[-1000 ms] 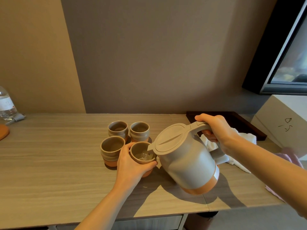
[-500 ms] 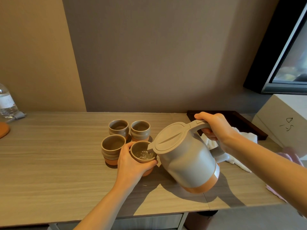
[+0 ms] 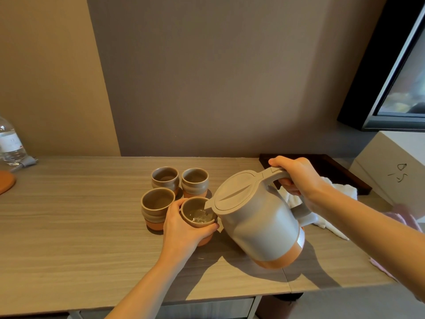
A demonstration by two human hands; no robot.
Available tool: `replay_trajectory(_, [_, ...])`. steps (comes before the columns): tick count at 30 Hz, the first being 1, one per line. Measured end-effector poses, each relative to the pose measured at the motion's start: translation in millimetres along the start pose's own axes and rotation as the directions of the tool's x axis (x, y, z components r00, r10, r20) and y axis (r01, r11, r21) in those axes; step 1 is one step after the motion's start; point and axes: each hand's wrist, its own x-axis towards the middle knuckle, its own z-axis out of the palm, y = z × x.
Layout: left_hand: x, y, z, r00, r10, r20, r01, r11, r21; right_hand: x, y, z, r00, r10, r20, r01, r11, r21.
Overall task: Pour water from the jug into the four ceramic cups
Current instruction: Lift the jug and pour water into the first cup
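Four cups (image 3: 157,201) on wood-grain counter (image 3: 69,226) under brown wall (image 3: 218,77); left hand (image 3: 184,226) grips one, right hand (image 3: 296,176) the jug (image 3: 259,226).

Straight ahead a grey-brown wall panel (image 3: 218,77) is seen, joined on the left by a beige panel (image 3: 46,77). Below, a pale wood-grain counter (image 3: 69,238) is stretched across the view (grain running left to right), and hard-edged shadows are cast on it. At upper right a black-framed screen (image 3: 372,88) is mounted; a white box (image 3: 386,157) is set beneath, a dark tray (image 3: 333,166) just beside it
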Motion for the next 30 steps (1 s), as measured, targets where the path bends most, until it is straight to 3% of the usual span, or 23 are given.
replay_trajectory(30, [1.1, -5.8, 0.8, 1.000, 0.003, -0.001, -0.003, 1.000, -0.017, 4.1, -0.4, 4.9, 1.000, -0.010, -0.014, 0.010, 1.000, -0.020])
